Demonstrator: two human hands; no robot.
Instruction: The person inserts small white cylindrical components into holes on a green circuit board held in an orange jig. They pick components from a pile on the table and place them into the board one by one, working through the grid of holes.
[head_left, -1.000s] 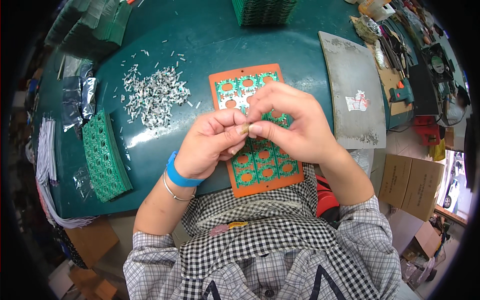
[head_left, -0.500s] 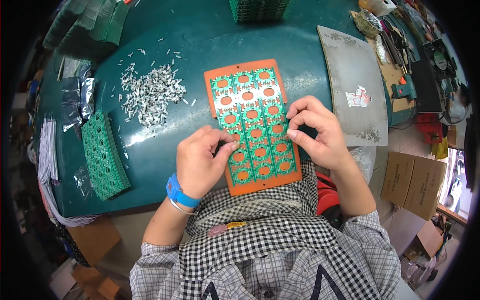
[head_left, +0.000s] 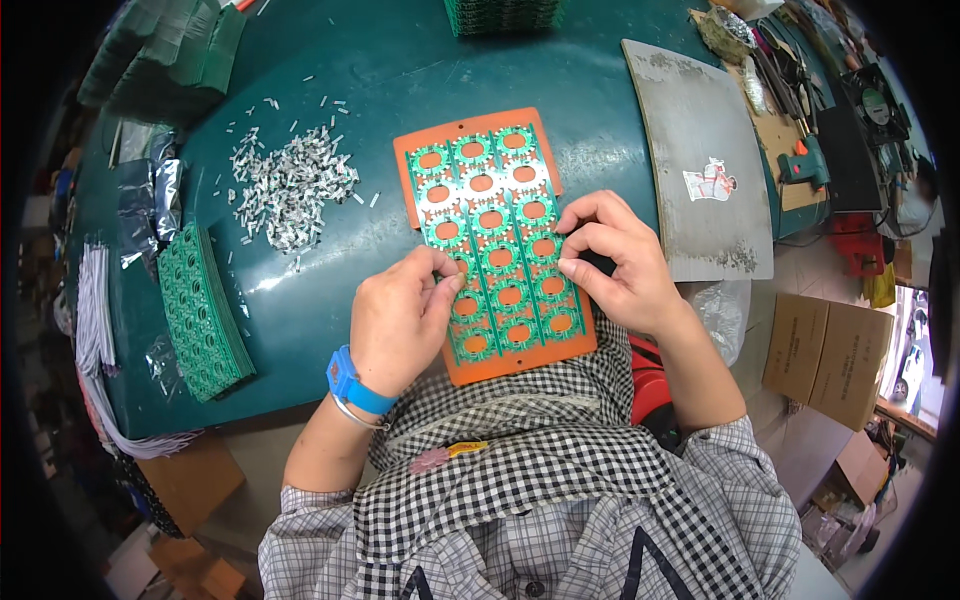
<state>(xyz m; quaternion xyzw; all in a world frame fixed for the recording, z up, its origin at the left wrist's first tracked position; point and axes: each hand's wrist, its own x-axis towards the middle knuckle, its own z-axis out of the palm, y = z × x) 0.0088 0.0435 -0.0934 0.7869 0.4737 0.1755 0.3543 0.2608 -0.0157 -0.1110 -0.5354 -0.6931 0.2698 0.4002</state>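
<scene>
In front of me a green panel of joined circuit boards (head_left: 523,255), with rows of oval openings, lies on an orange backing plate (head_left: 520,366). Orange shows through the openings. My left hand (head_left: 405,310), with a blue watch at its wrist, is closed at the panel's left edge, thumb and forefinger pinched together. At the right edge my right hand (head_left: 622,265) pinches too, its thumb and fingertips on the rim of the panel. Whether a small part is between the fingertips of either hand is too small to tell.
A heap of small white pieces (head_left: 295,185) lies left of the plate. Stacked green panels (head_left: 205,310) stand at the left, with white cables (head_left: 95,310) beyond. More stacks rise at the back. A grey board (head_left: 700,150) and a green-handled tool (head_left: 803,165) lie right.
The whole view has shifted slightly. Both hands stay at the panel's sides; the left fingertips have moved a little away from me along its edge.
</scene>
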